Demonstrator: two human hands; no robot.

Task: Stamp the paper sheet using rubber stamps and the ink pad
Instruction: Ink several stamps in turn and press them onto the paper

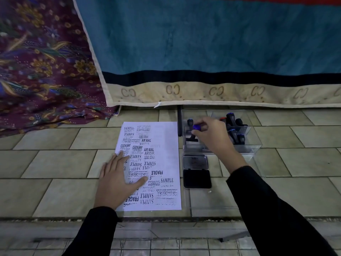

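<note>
- Currently my left hand [116, 182] lies flat with fingers spread on the left part of the paper sheet [169, 145], pressing it to the tiled floor [55, 163].
- My right hand [212, 137] reaches far right, fingertips pinching the blue-topped handle of a rubber stamp [196, 127] in the left compartment of the clear box [254, 145]; I cannot tell whether its base rests on the box bottom.
- Other stamps [234, 124] stand in the right compartments.
- The ink pad [197, 179] lies open just right of the sheet, nearer than the box, lid [195, 162] folded back.
- Black prints crowd the sheet: SAMPLE, FRAGILE, AIR MAIL.
- A teal blanket [203, 43] hangs beyond, a patterned cloth [36, 61] at far left.
</note>
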